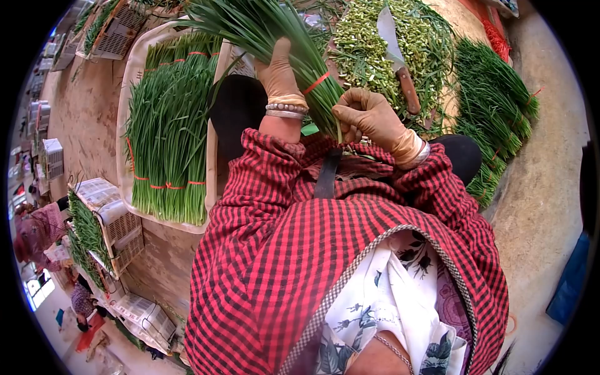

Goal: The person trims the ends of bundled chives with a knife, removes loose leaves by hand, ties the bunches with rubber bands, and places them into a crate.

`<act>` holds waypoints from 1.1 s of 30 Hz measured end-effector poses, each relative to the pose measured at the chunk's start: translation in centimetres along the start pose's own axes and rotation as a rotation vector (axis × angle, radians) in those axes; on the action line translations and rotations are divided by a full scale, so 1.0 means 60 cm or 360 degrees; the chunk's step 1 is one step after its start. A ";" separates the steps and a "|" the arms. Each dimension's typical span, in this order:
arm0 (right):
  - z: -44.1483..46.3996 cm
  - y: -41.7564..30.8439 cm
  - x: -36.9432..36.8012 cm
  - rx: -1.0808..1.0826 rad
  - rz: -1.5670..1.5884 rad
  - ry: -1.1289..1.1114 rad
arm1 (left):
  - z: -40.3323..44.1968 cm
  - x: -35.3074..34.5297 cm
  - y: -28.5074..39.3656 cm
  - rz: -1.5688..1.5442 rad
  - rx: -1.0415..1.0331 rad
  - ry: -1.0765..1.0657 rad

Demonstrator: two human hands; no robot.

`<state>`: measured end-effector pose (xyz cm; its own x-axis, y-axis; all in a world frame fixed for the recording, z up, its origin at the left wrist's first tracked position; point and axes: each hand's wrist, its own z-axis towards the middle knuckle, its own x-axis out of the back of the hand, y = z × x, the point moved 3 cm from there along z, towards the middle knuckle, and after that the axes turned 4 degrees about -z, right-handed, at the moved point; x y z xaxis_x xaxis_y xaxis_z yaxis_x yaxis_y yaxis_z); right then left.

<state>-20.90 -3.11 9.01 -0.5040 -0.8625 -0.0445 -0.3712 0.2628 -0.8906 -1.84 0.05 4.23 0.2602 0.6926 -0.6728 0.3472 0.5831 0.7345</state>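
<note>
My left hand (278, 78), in a tan glove, is closed around a bundle of garlic chives (309, 59). An orange-red rubber band (316, 83) circles the bundle near its pale stem ends, and the green leaves fan toward the upper left. At those stem ends is my right hand (375, 122), also gloved, with thumb and forefinger pinched together against the bundle's edge; what lies between them is too small to make out. Just beyond it a knife (406, 87) with a wooden handle rests on a heap of chopped stem ends (359, 53).
To the left, a pale tub (123, 169) holds several banded chive bundles. More bundles (494, 100) are piled at the right. Plastic crates (122, 231) with greens stand at the lower left, and other people (44, 234) are beyond them.
</note>
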 end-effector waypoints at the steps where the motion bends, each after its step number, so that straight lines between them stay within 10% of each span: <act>1: 0.000 -0.001 0.000 -0.0002 -0.0005 -0.0027 | 0.000 0.000 -0.001 0.0001 0.0000 0.0000; 11: -0.073 -0.013 0.025 -0.0193 -0.0312 -0.0604 | 0.021 0.015 0.032 -0.0235 0.0361 0.0195; 16: -0.039 0.039 0.161 0.0175 -0.0929 0.0439 | 0.023 0.004 0.037 -0.0181 0.0326 -0.0026; 22: 0.073 -0.123 0.061 0.0747 -0.0289 0.0375 | -0.069 -0.080 0.005 -0.0042 0.0521 -0.0345; 33: 0.076 -0.055 0.177 0.0714 0.0539 0.0930 | -0.074 -0.073 -0.004 -0.0622 0.1037 -0.0297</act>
<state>-21.46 -15.12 9.42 -0.9050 -0.3693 -0.2114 0.1605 0.1638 -0.9734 -7.09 -1.24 7.44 0.1371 0.3718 -0.9181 0.8889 0.3628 0.2797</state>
